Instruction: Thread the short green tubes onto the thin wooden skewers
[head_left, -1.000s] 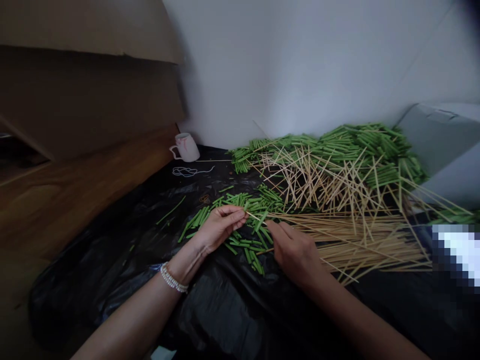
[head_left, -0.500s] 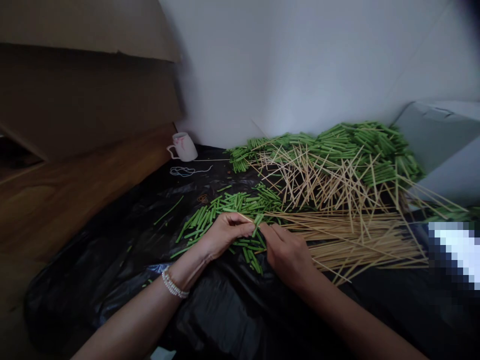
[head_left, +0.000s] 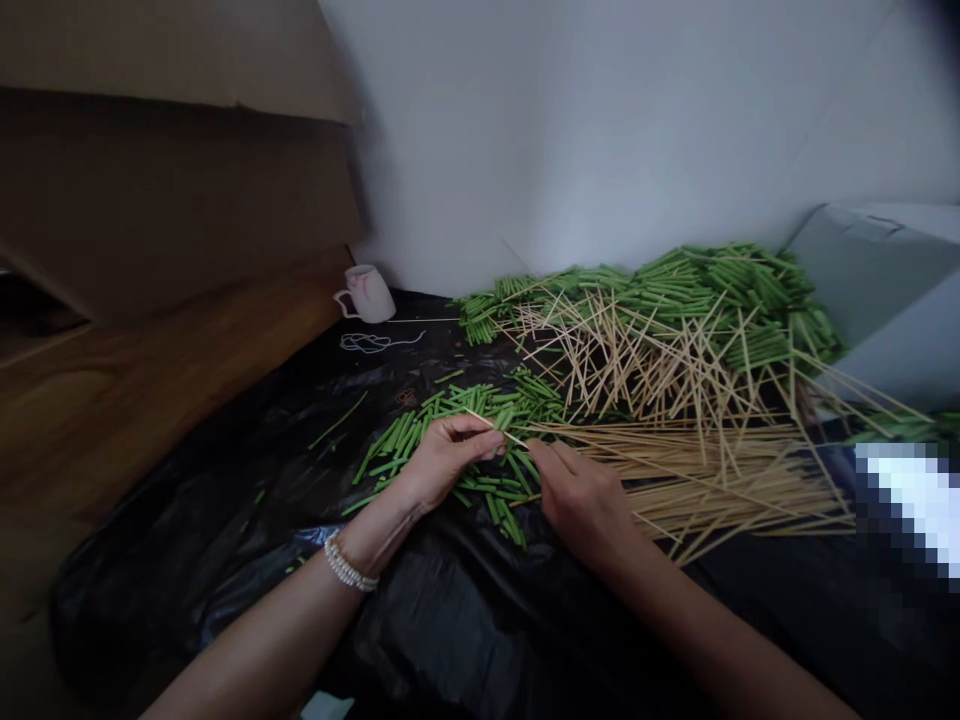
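Now that bare stick (head_left: 517, 440) has opened up right of the green piece (head_left: 505, 418), apparently skewered further along, the left grip (head_left: 454, 455) pinches there above the near pile (head_left: 397, 440), the right grip (head_left: 581, 495) clamped on the stick.

No text, label, brand or number can be read. The white mug (head_left: 373, 298) carries a reddish marking, too small and dim to tell whether it is lettering or a pattern. Well to the right of the mug, a pixelated patch (head_left: 916, 505) is illegible.
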